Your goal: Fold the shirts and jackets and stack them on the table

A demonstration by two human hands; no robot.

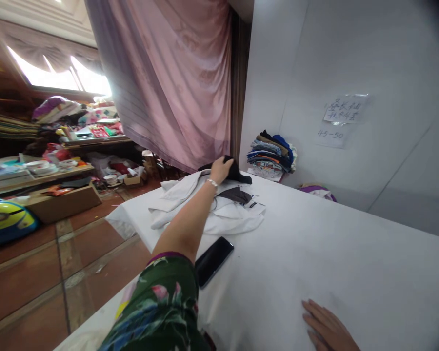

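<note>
My left arm stretches over the table to a loose heap of clothes, and my left hand [220,170] is closed on a black garment [237,174] at the far side of the heap. Beneath and around it lie white garments [190,197], with a dark grey-brown piece of cloth [236,195] on top of them. A black smartphone [215,261] lies flat near my left forearm. My right hand [329,325] rests at the near right on the white tabletop [314,243], fingers stretched out, holding nothing.
A folded stack of clothes [269,155] stands beyond the table by the grey wall, with a purple and white bundle [317,191] next to it. A pink curtain [175,78] hangs behind. Cluttered shelves [73,173] and a cardboard box [64,201] are at left.
</note>
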